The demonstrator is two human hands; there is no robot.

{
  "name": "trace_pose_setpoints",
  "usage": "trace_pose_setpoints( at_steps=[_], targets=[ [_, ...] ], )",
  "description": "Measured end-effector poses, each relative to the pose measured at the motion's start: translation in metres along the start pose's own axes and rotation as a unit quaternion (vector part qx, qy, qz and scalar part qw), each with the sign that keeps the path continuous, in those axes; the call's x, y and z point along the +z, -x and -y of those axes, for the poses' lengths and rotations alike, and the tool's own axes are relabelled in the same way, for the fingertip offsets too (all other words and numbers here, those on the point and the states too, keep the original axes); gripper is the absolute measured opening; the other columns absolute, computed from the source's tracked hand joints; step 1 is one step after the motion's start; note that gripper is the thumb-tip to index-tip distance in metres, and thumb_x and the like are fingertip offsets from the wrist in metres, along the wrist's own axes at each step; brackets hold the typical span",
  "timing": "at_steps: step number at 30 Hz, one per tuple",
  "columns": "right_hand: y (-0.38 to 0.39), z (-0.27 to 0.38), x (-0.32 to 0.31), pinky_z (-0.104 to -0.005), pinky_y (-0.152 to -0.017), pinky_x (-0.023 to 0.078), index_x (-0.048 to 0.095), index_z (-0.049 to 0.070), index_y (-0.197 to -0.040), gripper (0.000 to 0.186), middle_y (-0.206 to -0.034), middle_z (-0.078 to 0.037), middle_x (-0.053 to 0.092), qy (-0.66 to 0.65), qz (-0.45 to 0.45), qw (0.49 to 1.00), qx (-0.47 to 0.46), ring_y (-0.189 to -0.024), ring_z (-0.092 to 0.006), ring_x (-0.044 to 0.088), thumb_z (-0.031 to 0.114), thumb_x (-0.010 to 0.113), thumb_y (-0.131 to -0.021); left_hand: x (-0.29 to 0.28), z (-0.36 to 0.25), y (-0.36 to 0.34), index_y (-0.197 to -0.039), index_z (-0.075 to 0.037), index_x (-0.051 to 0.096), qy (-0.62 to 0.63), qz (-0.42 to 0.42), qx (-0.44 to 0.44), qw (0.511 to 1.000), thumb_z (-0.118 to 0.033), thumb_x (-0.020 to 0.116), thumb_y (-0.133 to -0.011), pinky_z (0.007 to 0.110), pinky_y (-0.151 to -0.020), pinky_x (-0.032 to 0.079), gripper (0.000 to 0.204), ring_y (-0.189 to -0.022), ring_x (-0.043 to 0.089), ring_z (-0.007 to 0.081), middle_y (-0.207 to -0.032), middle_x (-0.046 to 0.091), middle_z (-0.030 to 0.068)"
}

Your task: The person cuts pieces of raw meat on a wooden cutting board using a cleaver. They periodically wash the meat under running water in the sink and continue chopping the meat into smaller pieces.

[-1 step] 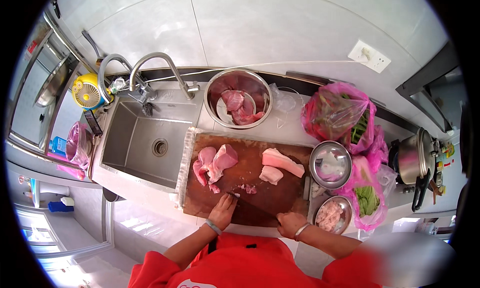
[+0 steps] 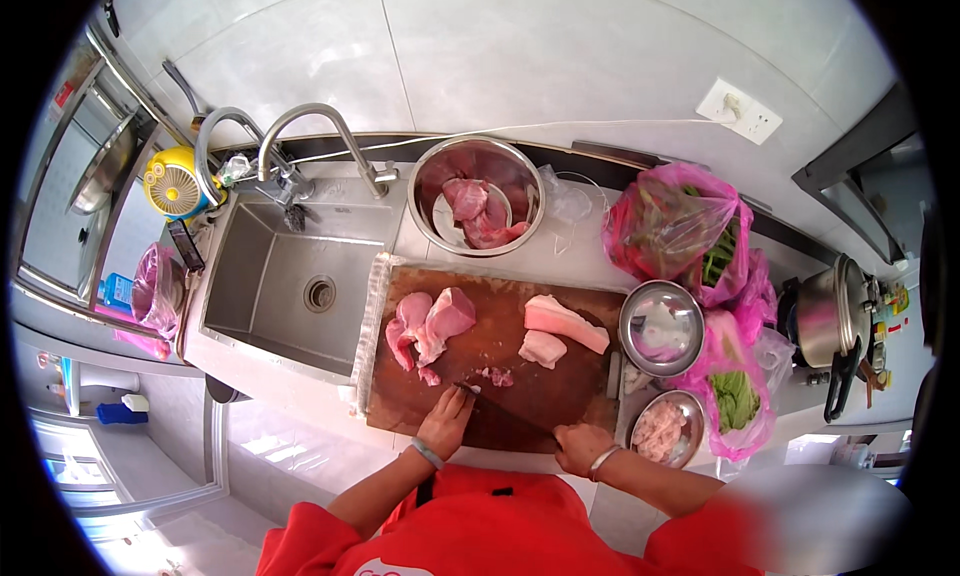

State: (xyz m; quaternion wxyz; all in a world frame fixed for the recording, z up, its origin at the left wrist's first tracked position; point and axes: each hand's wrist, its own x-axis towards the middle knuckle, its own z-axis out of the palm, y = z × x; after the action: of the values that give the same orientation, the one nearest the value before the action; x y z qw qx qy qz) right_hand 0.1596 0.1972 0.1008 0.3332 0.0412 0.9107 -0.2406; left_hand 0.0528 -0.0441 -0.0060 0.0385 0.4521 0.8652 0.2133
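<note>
Knife (image 2: 510, 414) in closed right hand (image 2: 582, 448) — left hand (image 2: 446, 422) at its tip.

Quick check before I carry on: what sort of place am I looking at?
A kitchen, probably a home one: there's a metal sink set into the counter, a cutting board with raw meat on it, and a lidded pot at the right.

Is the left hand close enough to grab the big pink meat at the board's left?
Probably yes: the left hand is by the knife, and the big pink meat lies just ahead, with only a small scrap between.
</note>
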Motion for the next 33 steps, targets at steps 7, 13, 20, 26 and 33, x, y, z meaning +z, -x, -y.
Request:
trace_pose_setpoints(
  at_steps=[7,13,20,26,33],
  targets=[
    [-0.005,0.004,-0.001,-0.0464,-0.076,0.049,0.058,-0.002,-0.088,0.022,-0.087,-0.025,0.063,0.007,0.055,0.998,0.028,-0.085,-0.0392,0.061,0.014,0.05,-0.076,-0.001,-0.001,-0.002,-0.115,0.006,0.052,0.002,-0.006,-0.001,1.0,-0.003,0.047,-0.076,0.037,-0.097,0.04,0.04,-0.116,0.043,0.0338,-0.12,0.048,0.0195],
    [-0.037,0.007,0.009,-0.0477,-0.079,0.048,0.059,-0.002,-0.089,0.025,-0.086,-0.026,0.062,-0.011,0.05,0.999,-0.002,-0.086,-0.0411,0.06,0.017,0.052,-0.074,0.001,0.004,0.0,-0.115,0.006,0.052,0.003,0.011,0.005,1.0,-0.003,0.047,-0.077,0.037,-0.097,0.04,0.039,-0.117,0.043,0.0334,-0.12,0.048,0.0191],
    [-0.043,0.032,-0.003,-0.0454,-0.078,0.049,0.061,-0.003,-0.087,0.022,-0.087,-0.027,0.062,-0.025,0.024,0.999,0.01,-0.087,-0.0399,0.061,0.014,0.053,-0.074,-0.004,0.002,0.0,-0.117,0.005,0.051,-0.007,0.007,-0.006,1.0,-0.003,0.046,-0.077,0.038,-0.097,0.04,0.041,-0.117,0.043,0.0335,-0.12,0.048,0.0186],
    [-0.005,-0.017,0.021,-0.0461,-0.077,0.048,0.061,-0.001,-0.082,0.024,-0.08,-0.026,0.062,-0.046,-0.003,0.999,0.021,-0.08,-0.0409,0.06,0.018,0.054,-0.07,-0.009,0.007,0.005,-0.117,0.004,0.051,0.025,-0.05,-0.019,0.998,0.002,0.047,-0.073,0.037,-0.096,0.042,0.044,-0.113,0.047,0.032,-0.116,0.052,0.0153],
    [0.013,-0.007,0.026,-0.0461,-0.071,0.048,0.061,0.001,-0.077,0.023,-0.074,-0.023,0.062,-0.077,-0.082,0.992,0.064,-0.073,-0.0403,0.06,0.022,0.056,-0.068,-0.025,0.007,0.0,-0.105,0.0,0.057,0.132,-0.085,-0.06,0.986,0.002,0.053,-0.073,0.037,-0.085,0.046,0.033,-0.097,0.054,0.0318,-0.102,0.056,0.0134]
  ],
)
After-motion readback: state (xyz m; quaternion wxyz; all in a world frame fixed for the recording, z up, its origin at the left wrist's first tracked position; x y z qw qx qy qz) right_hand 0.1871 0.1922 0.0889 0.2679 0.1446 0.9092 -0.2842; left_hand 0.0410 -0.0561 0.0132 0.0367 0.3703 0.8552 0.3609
